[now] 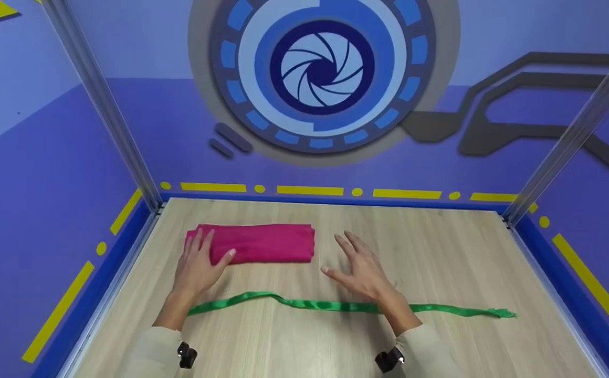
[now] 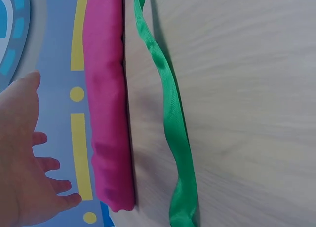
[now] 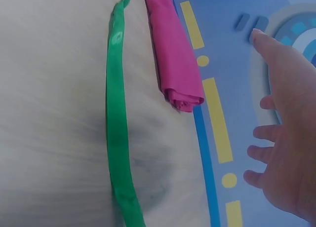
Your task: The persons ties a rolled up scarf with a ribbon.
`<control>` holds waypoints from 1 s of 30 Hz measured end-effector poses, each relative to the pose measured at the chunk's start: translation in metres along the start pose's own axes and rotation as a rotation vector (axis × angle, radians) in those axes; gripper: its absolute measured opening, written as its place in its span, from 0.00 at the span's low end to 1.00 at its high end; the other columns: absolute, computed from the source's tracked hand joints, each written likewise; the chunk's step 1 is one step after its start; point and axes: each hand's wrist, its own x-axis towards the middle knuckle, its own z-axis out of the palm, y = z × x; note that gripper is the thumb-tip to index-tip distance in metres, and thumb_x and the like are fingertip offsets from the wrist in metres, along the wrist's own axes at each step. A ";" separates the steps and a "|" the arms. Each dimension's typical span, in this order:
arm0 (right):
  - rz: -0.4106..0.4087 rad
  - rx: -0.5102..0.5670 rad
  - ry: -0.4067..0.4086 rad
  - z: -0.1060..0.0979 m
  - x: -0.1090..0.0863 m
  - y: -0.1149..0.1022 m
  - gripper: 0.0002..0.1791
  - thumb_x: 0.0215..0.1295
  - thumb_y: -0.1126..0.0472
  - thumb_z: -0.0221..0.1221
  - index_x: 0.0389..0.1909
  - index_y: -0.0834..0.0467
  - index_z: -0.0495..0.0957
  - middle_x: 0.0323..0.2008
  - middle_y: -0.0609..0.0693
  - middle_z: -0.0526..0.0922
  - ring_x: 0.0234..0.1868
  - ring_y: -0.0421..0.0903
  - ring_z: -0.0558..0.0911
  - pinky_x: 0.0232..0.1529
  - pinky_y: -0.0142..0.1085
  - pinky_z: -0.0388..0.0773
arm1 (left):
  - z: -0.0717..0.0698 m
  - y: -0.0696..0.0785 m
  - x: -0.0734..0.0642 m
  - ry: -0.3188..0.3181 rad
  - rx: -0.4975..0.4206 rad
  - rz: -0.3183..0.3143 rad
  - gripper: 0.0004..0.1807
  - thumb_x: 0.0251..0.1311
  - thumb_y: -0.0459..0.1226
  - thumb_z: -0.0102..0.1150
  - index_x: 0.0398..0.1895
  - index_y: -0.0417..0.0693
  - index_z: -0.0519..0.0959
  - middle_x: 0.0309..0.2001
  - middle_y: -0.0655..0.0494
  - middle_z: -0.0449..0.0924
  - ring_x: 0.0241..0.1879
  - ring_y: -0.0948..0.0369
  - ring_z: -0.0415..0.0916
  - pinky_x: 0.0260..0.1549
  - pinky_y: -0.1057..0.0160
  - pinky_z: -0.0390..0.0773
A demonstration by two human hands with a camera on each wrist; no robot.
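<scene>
A folded magenta cloth [image 1: 273, 243] lies lengthwise on the wooden table, left of the middle. My left hand [image 1: 197, 268] overlaps its left end in the head view, fingers spread. The left wrist view shows that hand raised above the cloth [image 2: 106, 103] with a gap between. Right of the cloth, my right hand [image 1: 362, 270] hovers with fingers spread and holds nothing. Its rolled-looking end shows in the right wrist view, below which the tabletop continues. Nearer the body, a green satin ribbon [image 1: 315, 304] stretches sideways; both forearms pass over it, and the left one hides its left end.
The wooden tabletop [image 1: 462, 262] is bounded by blue printed panels at the back and on both sides. Metal posts [image 1: 102, 105] stand at the back corners. Small black cameras [image 1: 390, 360] sit on both wrists.
</scene>
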 end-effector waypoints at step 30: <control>0.112 0.228 -0.134 0.067 0.021 -0.008 0.47 0.73 0.35 0.60 0.83 0.56 0.59 0.83 0.59 0.55 0.81 0.63 0.58 0.74 0.67 0.59 | 0.006 -0.048 0.026 -0.007 -0.367 -0.319 0.50 0.79 0.62 0.45 0.86 0.39 0.42 0.82 0.28 0.41 0.79 0.32 0.47 0.75 0.33 0.51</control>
